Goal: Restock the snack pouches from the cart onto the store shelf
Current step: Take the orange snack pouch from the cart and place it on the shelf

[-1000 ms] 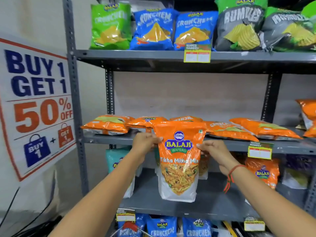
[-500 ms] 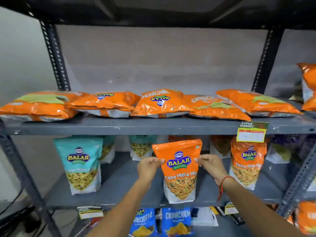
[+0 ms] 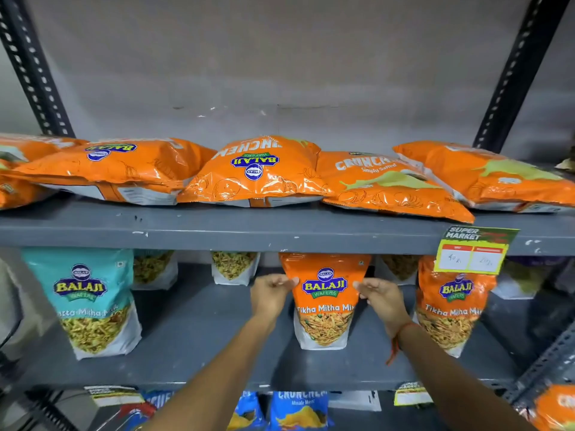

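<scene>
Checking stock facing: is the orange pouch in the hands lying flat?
No, the orange pouch stands upright on the lower shelf, held at its top corners.

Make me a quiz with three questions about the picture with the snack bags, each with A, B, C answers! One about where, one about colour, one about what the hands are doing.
1. Where is the Tikha Mitha Mix pouch that both hands touch?
A. on the shelf above
B. on the lower shelf, under the flat orange bags
C. on the floor

2. What colour is the Balaji pouch standing far left?
A. teal
B. purple
C. black

3. What are the left hand and right hand doing?
A. hanging free
B. gripping the pouch's upper edges
C. tearing it open

Answers: 1 B, it stands upright below them. 2 A, its top is teal. 3 B, fingers pinch both sides.
</scene>
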